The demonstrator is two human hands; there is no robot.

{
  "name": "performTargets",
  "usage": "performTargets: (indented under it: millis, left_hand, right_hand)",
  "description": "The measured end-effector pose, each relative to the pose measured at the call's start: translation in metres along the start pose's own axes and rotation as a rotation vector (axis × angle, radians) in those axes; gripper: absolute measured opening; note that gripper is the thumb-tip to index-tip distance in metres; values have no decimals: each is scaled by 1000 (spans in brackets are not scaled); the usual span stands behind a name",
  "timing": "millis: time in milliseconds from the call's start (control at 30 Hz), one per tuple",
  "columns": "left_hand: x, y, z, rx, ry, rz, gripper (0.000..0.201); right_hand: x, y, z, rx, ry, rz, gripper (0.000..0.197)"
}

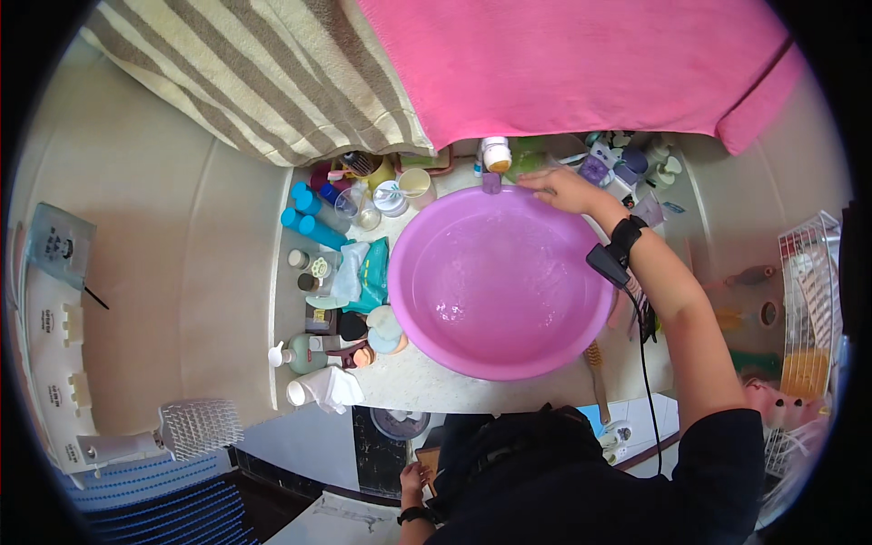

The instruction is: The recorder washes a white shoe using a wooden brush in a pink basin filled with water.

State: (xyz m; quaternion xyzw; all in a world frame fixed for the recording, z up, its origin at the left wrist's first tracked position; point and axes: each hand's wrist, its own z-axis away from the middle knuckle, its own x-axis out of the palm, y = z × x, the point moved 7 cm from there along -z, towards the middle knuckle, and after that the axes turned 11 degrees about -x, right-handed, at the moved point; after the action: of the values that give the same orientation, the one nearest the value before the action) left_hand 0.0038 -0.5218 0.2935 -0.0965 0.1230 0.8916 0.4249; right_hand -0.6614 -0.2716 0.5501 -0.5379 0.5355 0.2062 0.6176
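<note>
right hand [561, 189] stretched out over the far rim of a big pink basin [501, 282], fingers flat and slightly spread, resting on the rim and on a green packet [527, 163] just behind it; gripping nothing, as far as can be seen. black band with a small black box [610, 262] strapped at the wrist, a thin black cable running back along the forearm. basin sitting in the middle of a pale counter [427, 381], shallow clear water inside. just beyond the rim, near the fingertips, a white bottle with an orange cap [496, 154]. left of the basin, a crowd of toiletries: blue tubes [309, 218], clear cups [391, 198], a teal pouch [368, 272], a green pump bottle [300, 354], a rolled white cloth [327, 386]. right of the basin, a wooden brush handle [597, 377] lying beside it. left hand [413, 481] low down near the body, beneath the counter edge, wrist wearing a black band; fingers curled, but whether holding anything, cannot tell. overhead, a striped towel [263, 73] and a pink towel [581, 64] hanging side by side. white wire rack [808, 300] at far right, white hairbrush [182, 431] at lower left.
</note>
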Motion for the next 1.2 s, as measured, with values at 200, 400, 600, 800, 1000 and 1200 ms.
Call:
performTargets:
  millis: [200, 400, 600, 800, 1000, 1200]
  left_hand:
    - [-4, 18, -27, 85, -85, 24, 22]
    - [-4, 43, -34, 155, -79, -94, 19]
    - [-9, 57, -26, 126, -96, -155, 18]
    - [-15, 68, -26, 107, -56, -258, 24]
    - [-10, 85, -33, 145, -90, -314, 22]
    - [1, 96, -31, 170, -119, -373, 22]
  right_hand:
    - [3, -19, 26, 146, 33, -148, 32]
    - [9, -50, 59, 227, 77, -269, 30]
    - [7, -80, 107, 326, 298, -276, 27]
    - [1, -107, 161, 438, 487, -216, 24]
    - [-5, -126, 199, 573, 515, -237, 25]
    - [4, -132, 220, 609, 550, -297, 23]
